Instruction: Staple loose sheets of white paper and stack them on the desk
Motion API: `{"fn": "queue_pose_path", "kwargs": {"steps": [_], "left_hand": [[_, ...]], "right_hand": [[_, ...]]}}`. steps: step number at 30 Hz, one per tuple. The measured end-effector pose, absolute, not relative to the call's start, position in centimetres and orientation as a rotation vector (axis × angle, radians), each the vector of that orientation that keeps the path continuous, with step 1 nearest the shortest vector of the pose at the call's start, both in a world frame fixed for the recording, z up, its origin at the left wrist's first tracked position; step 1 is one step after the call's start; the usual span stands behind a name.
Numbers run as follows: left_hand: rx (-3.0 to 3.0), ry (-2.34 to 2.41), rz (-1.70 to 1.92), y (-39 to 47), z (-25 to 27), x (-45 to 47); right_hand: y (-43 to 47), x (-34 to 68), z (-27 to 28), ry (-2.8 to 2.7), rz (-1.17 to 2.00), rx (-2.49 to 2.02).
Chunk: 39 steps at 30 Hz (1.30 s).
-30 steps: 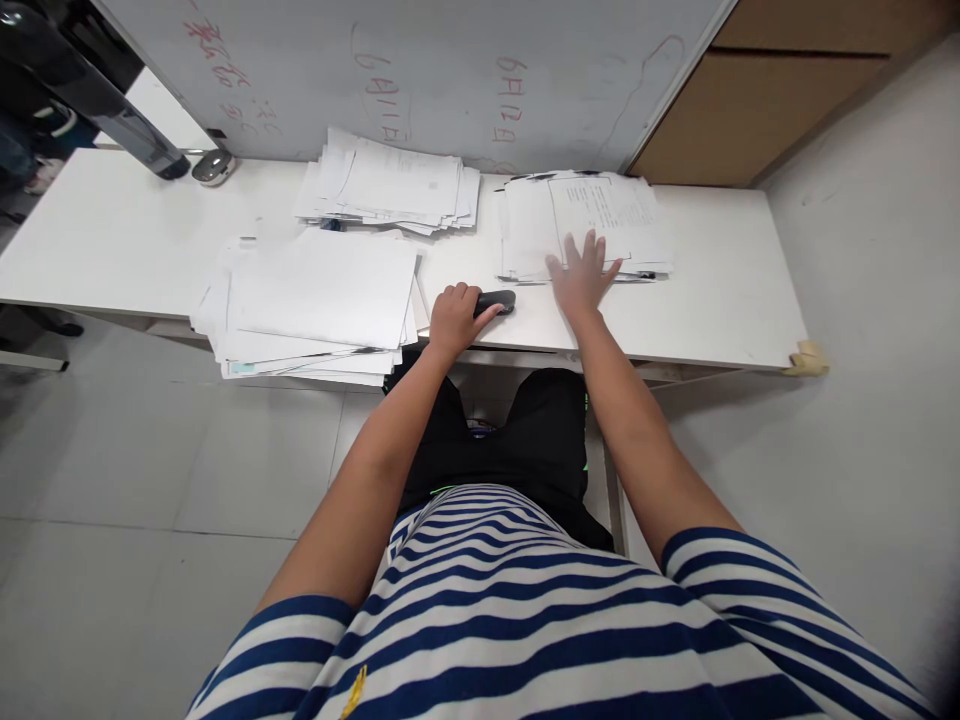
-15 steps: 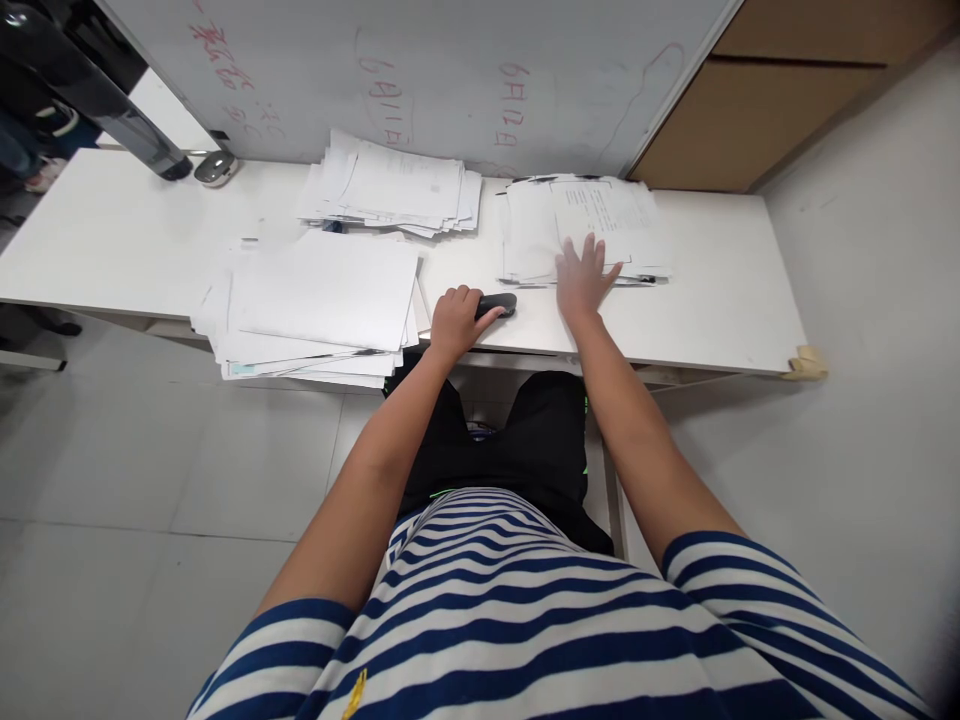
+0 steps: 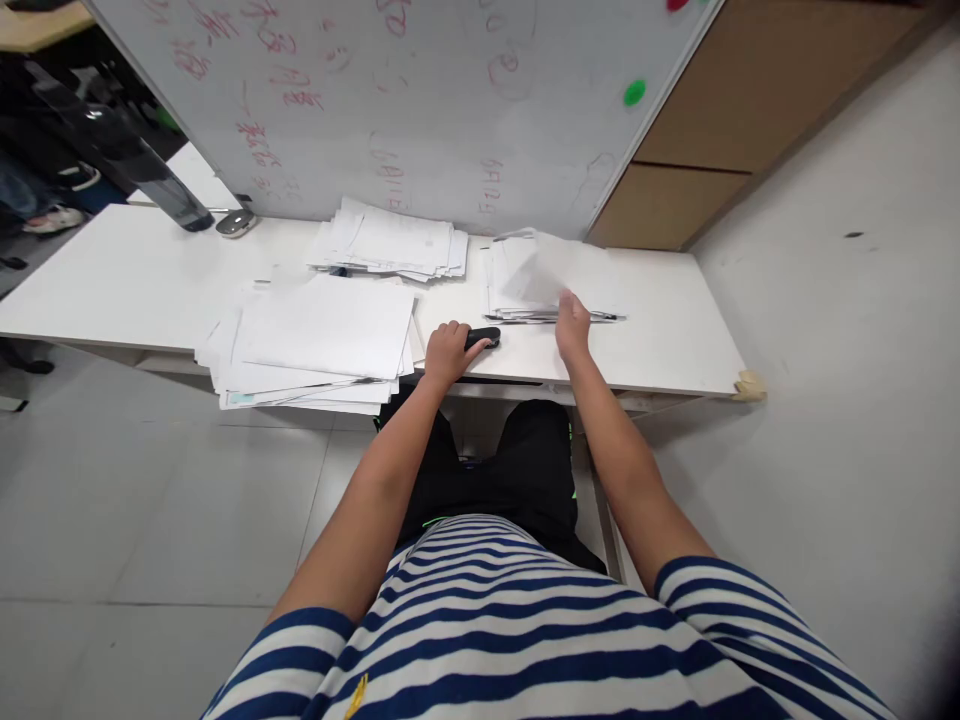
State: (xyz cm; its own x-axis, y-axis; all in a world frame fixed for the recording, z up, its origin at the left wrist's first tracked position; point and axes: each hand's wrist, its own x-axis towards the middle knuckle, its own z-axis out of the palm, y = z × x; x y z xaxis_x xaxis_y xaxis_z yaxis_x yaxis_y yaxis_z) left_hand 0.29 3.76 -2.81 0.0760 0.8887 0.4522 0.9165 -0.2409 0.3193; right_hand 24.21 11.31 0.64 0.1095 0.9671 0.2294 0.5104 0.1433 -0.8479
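left hand (image 3: 448, 357): palm down, wrapped over one end of a black stapler-like tool (image 3: 482, 338), thumb along its near side; the other end pokes out to the right.
right hand (image 3: 573, 325): fingers drawn together at the near edge of a raised sheet (image 3: 538, 275), seemingly pinching it (the fingertips are too blurred to be sure).
raised sheet: above the right-hand paper stack (image 3: 496, 290), its left part bent up and shaded grey.
sheet's handling: likely very light and limp, easy to crease or tear; best taken by an edge or corner, between thumb and finger.
tool's handling: looks stiff and compact, probably a little weighty and smooth; the body suits a full-hand grip, clear of the exposed end.
stack's handling: loose sheets, likely to slide over each other; better steadied from both sides.
other papers: a back stack (image 3: 397, 242) near the whiteboard (image 3: 450, 110), and a wide front stack (image 3: 322, 330) hanging over the near edge of the white table (image 3: 667, 345).
far left: a glossy mouse-like object (image 3: 235, 223) just beside the foot of a dark bottle-like cylinder (image 3: 161, 185).
on the board: red handwriting and a green magnet (image 3: 634, 93).
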Motion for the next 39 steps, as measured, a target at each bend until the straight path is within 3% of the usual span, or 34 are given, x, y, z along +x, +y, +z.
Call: {"fn": "queue_pose_path", "kwargs": {"steps": [3,10,16,19,28,39], "left_hand": [[-2.253,-1.889,-0.9,3.7,-2.6,0.3],[-2.281,-1.924,-1.014,3.5,-2.3,0.2],[-1.989,-1.882,-1.616,3.0,-0.1,0.2],[-1.996,-1.877,-1.907,2.2,3.1,0.8],[-3.012,-1.963,-2.263,-0.2,11.6,3.2],[-2.271,-2.092,-2.663,0.5,10.2,5.3]], "right_hand": [[9.0,24.9,3.4,-1.308,0.81,-1.294],[3.5,27.3,12.3,-1.37,0.9,-1.073],[1.1,30.0,16.3,-1.466,0.888,-1.087],[0.1,31.5,17.0,-1.522,0.904,-1.08],[0.1,32.7,16.7,-1.447,0.996,-0.996],[-0.4,30.9,12.4,-1.238,1.117,-0.915]]}}
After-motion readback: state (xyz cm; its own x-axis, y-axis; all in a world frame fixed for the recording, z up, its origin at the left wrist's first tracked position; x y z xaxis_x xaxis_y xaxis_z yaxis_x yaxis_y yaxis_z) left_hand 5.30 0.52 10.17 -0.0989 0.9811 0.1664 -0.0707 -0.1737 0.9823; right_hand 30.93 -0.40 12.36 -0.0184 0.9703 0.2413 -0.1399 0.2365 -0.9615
